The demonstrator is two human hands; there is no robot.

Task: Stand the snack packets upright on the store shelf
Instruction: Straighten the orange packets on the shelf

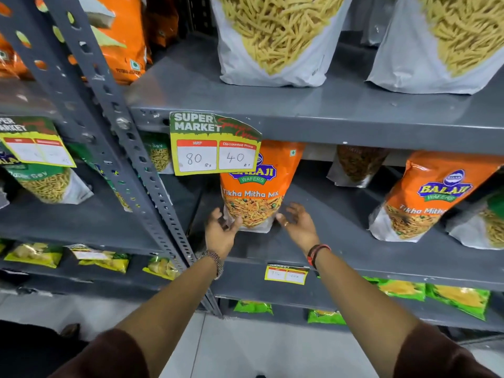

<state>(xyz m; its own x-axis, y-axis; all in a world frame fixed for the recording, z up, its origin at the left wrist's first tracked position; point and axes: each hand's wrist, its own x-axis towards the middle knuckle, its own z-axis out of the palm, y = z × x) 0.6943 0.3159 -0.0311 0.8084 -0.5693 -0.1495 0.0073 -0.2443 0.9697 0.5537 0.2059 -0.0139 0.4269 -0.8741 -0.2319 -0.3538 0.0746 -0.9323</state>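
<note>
An orange Tikha Mitha Mix packet point(256, 192) stands upright on the grey middle shelf point(341, 249), its top partly hidden by a price tag. My left hand point(221, 230) touches its lower left corner with fingers spread. Just right of the packet's base, my right hand point(296, 223) hovers with fingers apart and holds nothing. A second orange packet point(420, 197) leans upright further right on the same shelf.
A yellow-green price tag point(214, 144) hangs from the upper shelf edge. Big sev bags point(275, 36) stand on the upper shelf. A perforated grey upright point(131, 148) rises at left. Green-yellow packets point(458, 296) lie on the lower shelf. A sev bag point(491, 225) stands at far right.
</note>
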